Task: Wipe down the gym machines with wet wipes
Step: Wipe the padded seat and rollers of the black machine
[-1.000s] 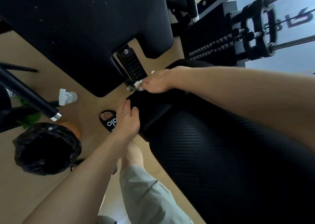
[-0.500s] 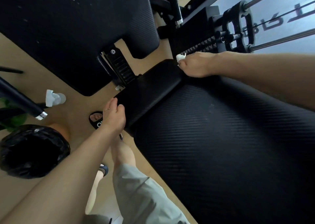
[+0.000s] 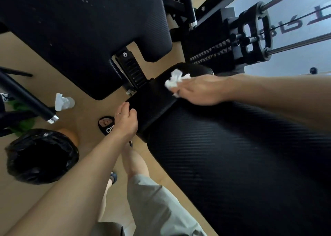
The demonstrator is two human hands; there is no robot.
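A long black padded bench (image 3: 232, 155) of a gym machine runs from lower right toward the centre, ending in a smaller black pad (image 3: 152, 101). My right hand (image 3: 198, 90) presses a crumpled white wet wipe (image 3: 174, 79) onto the far end of that small pad, the wipe sticking out past my fingers. My left hand (image 3: 126, 121) grips the near left edge of the same pad, fingers curled over it. A second large black pad (image 3: 80, 29) fills the upper left.
A bin lined with a black bag (image 3: 41, 155) stands on the tan floor at left. A wet-wipe container (image 3: 62, 101) with a wipe poking out sits beside a black bar (image 3: 26, 97). The weight stack and guide rods (image 3: 250, 38) are at upper right. My sandalled foot (image 3: 106, 125) is below the pad.
My right hand swept the wipe from the pad's near left corner to its far end, then back a little onto the pad top. My left hand stayed on the pad's edge.
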